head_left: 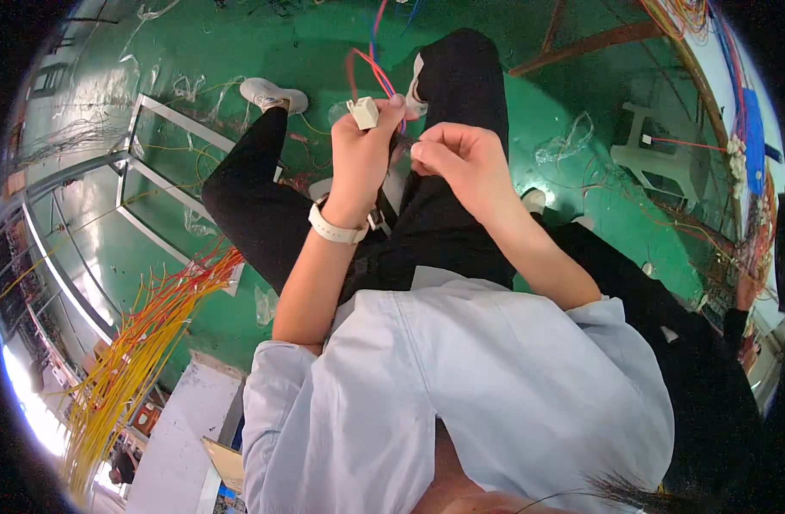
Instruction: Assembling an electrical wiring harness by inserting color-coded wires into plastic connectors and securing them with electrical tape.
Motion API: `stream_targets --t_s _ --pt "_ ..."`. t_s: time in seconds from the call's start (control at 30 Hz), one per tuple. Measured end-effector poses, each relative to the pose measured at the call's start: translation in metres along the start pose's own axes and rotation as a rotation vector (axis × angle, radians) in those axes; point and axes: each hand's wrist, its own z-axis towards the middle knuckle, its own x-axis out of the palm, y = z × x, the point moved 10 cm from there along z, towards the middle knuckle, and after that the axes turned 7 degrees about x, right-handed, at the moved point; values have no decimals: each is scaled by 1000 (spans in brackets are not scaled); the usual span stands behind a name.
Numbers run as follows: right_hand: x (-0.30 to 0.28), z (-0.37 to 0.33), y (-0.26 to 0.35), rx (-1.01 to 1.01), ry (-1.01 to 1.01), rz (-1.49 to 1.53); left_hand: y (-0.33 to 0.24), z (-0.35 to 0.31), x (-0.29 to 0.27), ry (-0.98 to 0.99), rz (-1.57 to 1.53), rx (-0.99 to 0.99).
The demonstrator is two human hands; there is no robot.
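Observation:
My left hand (pixel 362 154), wearing a white watch (pixel 337 224) at the wrist, is closed around a few red and blue wires (pixel 377 72). A white plastic connector (pixel 363 113) sticks up at its thumb and fingers. Just right of it, my right hand (pixel 465 163) pinches a narrow dark strip (pixel 406 142) between thumb and forefinger, close against the wires. What the strip is made of is too small to tell. Both hands are held above my lap, and the lower ends of the wires are hidden by the fingers.
A bundle of yellow and red wires (pixel 144 360) hangs at the left near a grey metal frame (pixel 165 110). A white stool (pixel 654 154) stands on the green floor (pixel 238 51) at right. More wires hang along the right-hand board (pixel 754 128). Clear plastic scraps (pixel 566 146) lie about.

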Motion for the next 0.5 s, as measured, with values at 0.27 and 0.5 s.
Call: stream_targets --t_s 0.27,0.5 --pt "-5 10 3 -44 7 -344 6 -21 7 89 -111 -303" --pt "4 19 -7 -82 22 -334 13 -40 -20 81 57 -150"
